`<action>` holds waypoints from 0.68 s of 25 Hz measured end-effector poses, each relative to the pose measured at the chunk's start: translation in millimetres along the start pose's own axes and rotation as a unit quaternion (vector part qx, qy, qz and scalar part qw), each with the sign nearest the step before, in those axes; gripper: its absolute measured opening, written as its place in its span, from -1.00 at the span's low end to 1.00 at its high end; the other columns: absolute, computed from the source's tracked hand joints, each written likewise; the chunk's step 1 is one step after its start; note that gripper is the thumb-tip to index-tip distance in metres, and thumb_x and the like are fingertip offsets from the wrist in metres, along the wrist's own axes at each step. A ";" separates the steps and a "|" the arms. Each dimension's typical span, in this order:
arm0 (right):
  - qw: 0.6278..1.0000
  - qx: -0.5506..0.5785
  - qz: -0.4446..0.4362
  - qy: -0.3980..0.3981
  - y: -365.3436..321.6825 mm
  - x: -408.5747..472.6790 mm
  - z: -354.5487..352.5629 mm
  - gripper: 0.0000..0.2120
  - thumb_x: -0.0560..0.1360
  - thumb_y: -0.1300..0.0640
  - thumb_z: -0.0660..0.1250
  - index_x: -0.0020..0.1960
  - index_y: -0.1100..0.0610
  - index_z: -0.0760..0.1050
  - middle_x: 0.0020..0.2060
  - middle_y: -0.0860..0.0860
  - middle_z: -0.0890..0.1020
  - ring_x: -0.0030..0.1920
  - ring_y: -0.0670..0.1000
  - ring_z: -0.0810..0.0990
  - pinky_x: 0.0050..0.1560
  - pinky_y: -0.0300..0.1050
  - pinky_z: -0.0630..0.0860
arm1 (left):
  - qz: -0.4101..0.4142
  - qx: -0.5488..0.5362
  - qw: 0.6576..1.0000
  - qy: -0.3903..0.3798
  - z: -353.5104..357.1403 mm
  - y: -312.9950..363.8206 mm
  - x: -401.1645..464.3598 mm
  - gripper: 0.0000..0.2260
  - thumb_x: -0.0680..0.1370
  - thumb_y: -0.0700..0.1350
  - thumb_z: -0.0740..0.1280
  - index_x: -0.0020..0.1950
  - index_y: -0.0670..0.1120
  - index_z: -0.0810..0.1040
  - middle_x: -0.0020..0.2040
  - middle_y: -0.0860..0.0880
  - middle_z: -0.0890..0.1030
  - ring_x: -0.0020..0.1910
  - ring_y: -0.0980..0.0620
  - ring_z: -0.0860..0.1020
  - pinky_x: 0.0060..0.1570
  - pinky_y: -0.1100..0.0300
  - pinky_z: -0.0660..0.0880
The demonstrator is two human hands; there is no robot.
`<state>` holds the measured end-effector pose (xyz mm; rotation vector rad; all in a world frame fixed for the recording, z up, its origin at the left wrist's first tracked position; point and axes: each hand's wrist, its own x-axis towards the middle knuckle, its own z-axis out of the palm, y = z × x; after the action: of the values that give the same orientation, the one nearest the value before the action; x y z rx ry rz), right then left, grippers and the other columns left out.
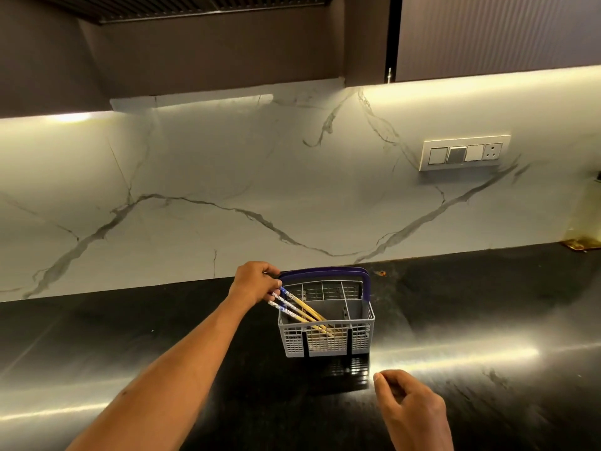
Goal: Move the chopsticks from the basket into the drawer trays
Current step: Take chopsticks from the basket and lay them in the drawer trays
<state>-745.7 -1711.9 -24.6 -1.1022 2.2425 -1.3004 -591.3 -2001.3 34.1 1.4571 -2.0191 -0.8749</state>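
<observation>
The chopsticks (300, 309) lean in the grey basket (327, 340), their patterned tops pinched by the left hand (255, 283). Nearer the person, the right hand (409, 408) hovers loosely curled, holding nothing, above the dark table (162, 336).

A home kitchen.
Glossy black stone desk (487, 320), white veined marble backsplash (227, 177), dark brown wall cabinets (487, 34), ribbed extractor hood (195, 8), white switch-and-socket plate (465, 153).
</observation>
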 end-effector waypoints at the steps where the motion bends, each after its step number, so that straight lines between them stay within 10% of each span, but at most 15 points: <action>1: 1.000 0.003 0.004 0.000 -0.5 -0.8 -0.4 -0.94 0.49 0.12 0.46 -0.13 0.00 0.61 -0.31 -0.16 0.65 -0.28 -0.20 0.61 -0.29 -0.59 0.43 | 0.002 0.003 1.000 -0.007 -0.6 0.5 -2.2 -0.83 0.49 -0.27 0.47 0.05 -0.12 0.64 -0.13 -0.09 0.70 -0.23 0.05 0.71 -0.24 0.25 0.64; 17: 0.999 0.016 0.039 -0.012 6.7 -11.2 -9.4 -0.96 0.51 0.12 0.44 -0.13 0.01 0.62 -0.31 -0.13 0.65 -0.26 -0.16 0.62 -0.30 -0.48 0.41 | -0.025 0.036 0.998 -0.043 -7.3 2.1 -15.6 -0.89 0.47 -0.30 0.48 -0.06 -0.14 0.68 -0.11 -0.13 0.70 -0.20 -0.01 0.72 -0.17 0.16 0.68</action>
<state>-747.2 -1695.9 -26.3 -1.0041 2.2167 -1.2791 -582.7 -1987.6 40.2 1.5398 -2.1038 -0.9096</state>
